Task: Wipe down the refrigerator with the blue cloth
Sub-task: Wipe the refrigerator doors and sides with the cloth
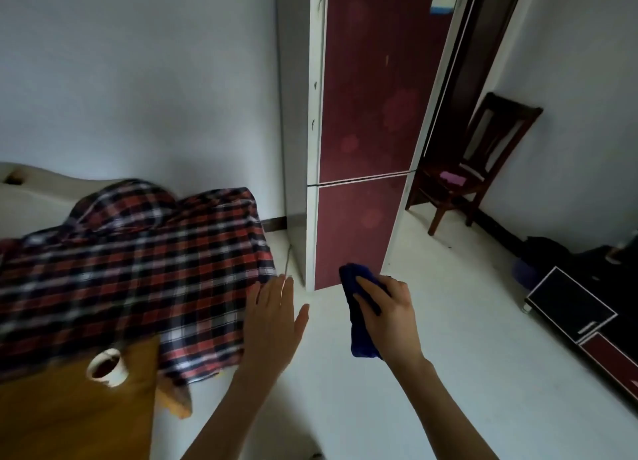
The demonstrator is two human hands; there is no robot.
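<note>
Short of the fridge (366,114), right hand (390,318) grips the blue cloth (357,321) bunched, left hand (272,321) flat-fingered and empty: approach step, next needs cloth pressed against the door.

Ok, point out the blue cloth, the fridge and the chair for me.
cloth (360,339), head view, lower hanging end.
fridge (373,97), head view, upper red door.
chair (448,192), head view, front of seat.
</note>
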